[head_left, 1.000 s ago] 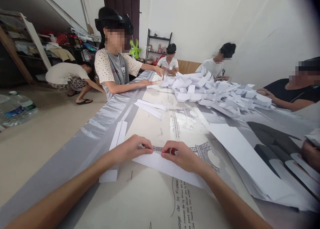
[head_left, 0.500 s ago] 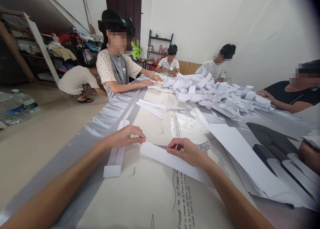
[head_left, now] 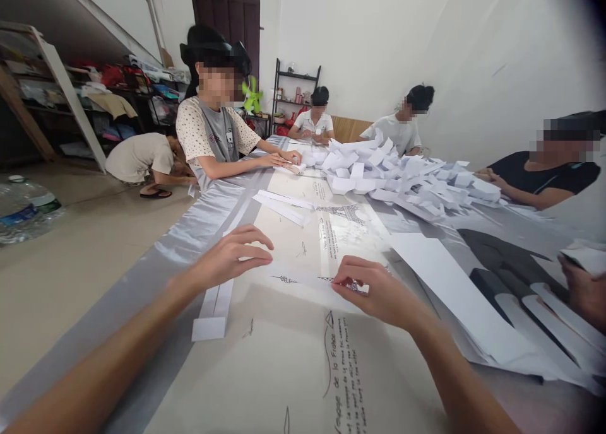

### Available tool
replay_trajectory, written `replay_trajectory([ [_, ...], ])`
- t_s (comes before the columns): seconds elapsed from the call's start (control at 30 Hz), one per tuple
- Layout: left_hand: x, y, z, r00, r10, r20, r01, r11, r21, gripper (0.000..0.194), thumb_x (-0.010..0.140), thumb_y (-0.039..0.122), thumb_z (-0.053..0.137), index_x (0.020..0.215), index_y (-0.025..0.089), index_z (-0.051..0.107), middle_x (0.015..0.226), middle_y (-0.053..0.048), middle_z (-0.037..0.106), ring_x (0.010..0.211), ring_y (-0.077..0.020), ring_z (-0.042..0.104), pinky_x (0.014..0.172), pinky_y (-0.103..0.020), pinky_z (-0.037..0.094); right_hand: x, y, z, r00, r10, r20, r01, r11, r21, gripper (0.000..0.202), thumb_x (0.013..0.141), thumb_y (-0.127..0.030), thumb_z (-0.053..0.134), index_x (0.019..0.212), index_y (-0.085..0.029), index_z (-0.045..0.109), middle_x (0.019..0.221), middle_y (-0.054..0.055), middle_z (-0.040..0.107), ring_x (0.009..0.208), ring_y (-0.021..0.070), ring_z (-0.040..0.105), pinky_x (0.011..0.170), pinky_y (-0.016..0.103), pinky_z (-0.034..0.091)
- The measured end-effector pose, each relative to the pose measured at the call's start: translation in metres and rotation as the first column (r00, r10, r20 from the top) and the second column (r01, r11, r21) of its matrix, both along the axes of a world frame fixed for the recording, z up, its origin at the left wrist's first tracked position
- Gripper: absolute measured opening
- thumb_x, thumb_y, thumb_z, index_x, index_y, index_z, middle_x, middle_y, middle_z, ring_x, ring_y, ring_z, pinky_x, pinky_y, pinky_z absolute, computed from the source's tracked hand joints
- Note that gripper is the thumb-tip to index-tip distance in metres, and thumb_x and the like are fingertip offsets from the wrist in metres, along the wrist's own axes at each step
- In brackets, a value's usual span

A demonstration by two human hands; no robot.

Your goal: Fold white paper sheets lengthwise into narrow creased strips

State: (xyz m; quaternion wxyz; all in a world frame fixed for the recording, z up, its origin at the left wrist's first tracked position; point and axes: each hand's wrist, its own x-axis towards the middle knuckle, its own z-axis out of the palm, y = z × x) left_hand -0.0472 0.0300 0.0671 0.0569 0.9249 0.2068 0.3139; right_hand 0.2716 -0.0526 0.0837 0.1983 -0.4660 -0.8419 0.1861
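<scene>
My left hand [head_left: 239,255] hovers over the printed table cover, thumb and fingers apart, holding nothing. My right hand [head_left: 367,289] pinches with thumb and forefinger a white paper strip [head_left: 307,279], which is blurred and hard to tell from the cover. Below my left wrist lies a folded white paper piece [head_left: 208,328] with a crosswise end, partly hidden by the forearm. Farther up the cover, narrow paper strips [head_left: 284,208] lie side by side. To the right of my right hand is a stack of long white paper sheets [head_left: 440,282].
A large heap of folded paper strips [head_left: 383,169] covers the table's far right. One person [head_left: 213,118] works at the left edge; others sit at the far end and right. Another person [head_left: 142,163] crouches on the floor near plastic bottles [head_left: 31,200].
My left hand has let go of the strip's end and opened. My right hand has shifted slightly right with the strip. The view has turned a little to the right.
</scene>
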Motion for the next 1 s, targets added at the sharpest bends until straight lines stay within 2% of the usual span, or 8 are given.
replay_trajectory([
  [0.1, -0.003, -0.001, -0.002, 0.993, 0.059, -0.101, -0.044, 0.988, 0.149, 0.027, 0.104, 0.025, 0.047, 0.092, 0.023, 0.070, 0.106, -0.007, 0.070, 0.099, -0.0188, 0.059, 0.089, -0.034, 0.044, -0.008, -0.008, 0.000, 0.993, 0.009, 0.114, -0.030, 0.982, 0.184, 0.024, 0.096, -0.024, 0.049, 0.077, -0.024, 0.063, 0.084, 0.005, 0.063, 0.076, 0.0204, 0.055, 0.067, 0.037, 0.045],
  [0.2, -0.002, -0.001, -0.007, 0.963, 0.081, -0.255, -0.032, 0.982, 0.187, 0.034, 0.106, 0.020, 0.039, 0.091, 0.022, 0.069, 0.100, -0.006, 0.070, 0.093, -0.0180, 0.060, 0.087, -0.035, 0.042, -0.027, -0.014, -0.007, 0.992, 0.038, 0.117, -0.047, 0.996, 0.080, 0.023, 0.096, -0.027, 0.053, 0.076, -0.024, 0.063, 0.083, 0.004, 0.062, 0.076, 0.0200, 0.057, 0.069, 0.037, 0.046],
  [0.33, -0.003, 0.000, -0.014, 0.936, 0.055, -0.347, -0.018, 0.994, 0.109, 0.036, 0.107, 0.022, 0.036, 0.095, 0.022, 0.070, 0.102, -0.007, 0.071, 0.093, -0.0185, 0.063, 0.090, -0.035, 0.043, -0.048, -0.012, -0.030, 0.969, -0.248, -0.012, 0.247, 0.969, -0.028, 0.017, 0.096, -0.037, 0.055, 0.102, -0.025, 0.066, 0.106, 0.008, 0.062, 0.091, 0.0244, 0.062, 0.074, 0.040, 0.051],
  [0.43, -0.001, -0.002, -0.019, 0.916, 0.053, -0.398, -0.027, 0.997, 0.071, 0.030, 0.105, 0.026, 0.041, 0.105, 0.023, 0.070, 0.111, -0.007, 0.071, 0.099, -0.0207, 0.065, 0.092, -0.036, 0.045, -0.058, -0.010, -0.046, 0.955, -0.296, 0.011, 0.296, 0.955, -0.024, 0.024, 0.090, -0.036, 0.064, 0.110, -0.022, 0.063, 0.113, 0.011, 0.057, 0.104, 0.0307, 0.058, 0.082, 0.046, 0.052],
  [0.6, 0.012, -0.011, -0.030, 0.927, 0.155, -0.341, -0.172, 0.985, -0.023, 0.027, 0.103, 0.039, 0.048, 0.108, 0.024, 0.070, 0.118, -0.007, 0.067, 0.102, -0.0231, 0.064, 0.092, -0.036, 0.048, -0.070, -0.014, -0.055, 0.957, -0.287, -0.034, 0.286, 0.958, -0.023, 0.016, 0.088, -0.022, 0.061, 0.104, -0.022, 0.064, 0.114, 0.012, 0.054, 0.108, 0.0319, 0.054, 0.087, 0.048, 0.051],
  [0.7, 0.019, -0.013, -0.038, 0.927, 0.266, -0.266, -0.297, 0.951, -0.081, 0.037, 0.101, 0.045, 0.050, 0.129, 0.023, 0.060, 0.128, -0.008, 0.062, 0.114, -0.0254, 0.058, 0.098, -0.038, 0.046, -0.073, -0.014, -0.055, 0.957, -0.279, -0.085, 0.273, 0.959, -0.077, 0.016, 0.088, -0.017, 0.058, 0.100, -0.022, 0.065, 0.114, 0.011, 0.055, 0.110, 0.0308, 0.054, 0.089, 0.047, 0.051],
  [0.8, 0.019, -0.012, -0.041, 0.944, 0.217, -0.247, -0.258, 0.954, -0.150, 0.050, 0.101, 0.044, 0.051, 0.146, 0.023, 0.046, 0.140, -0.010, 0.055, 0.126, -0.0269, 0.048, 0.105, -0.041, 0.041, -0.072, -0.012, -0.057, 0.948, -0.281, -0.148, 0.264, 0.956, -0.127, 0.025, 0.086, -0.014, 0.058, 0.108, -0.023, 0.066, 0.117, 0.010, 0.056, 0.113, 0.0290, 0.055, 0.094, 0.046, 0.049],
  [1.0, 0.015, -0.013, -0.031, 0.969, 0.104, -0.225, -0.149, 0.969, -0.195, 0.027, 0.099, 0.037, 0.055, 0.122, 0.025, 0.065, 0.120, -0.009, 0.062, 0.120, -0.0273, 0.047, 0.102, -0.043, 0.041, -0.067, -0.008, -0.053, 0.951, -0.277, -0.141, 0.254, 0.954, -0.161, 0.032, 0.085, -0.020, 0.061, 0.117, -0.023, 0.063, 0.116, 0.010, 0.055, 0.114, 0.0282, 0.055, 0.095, 0.045, 0.049],
])
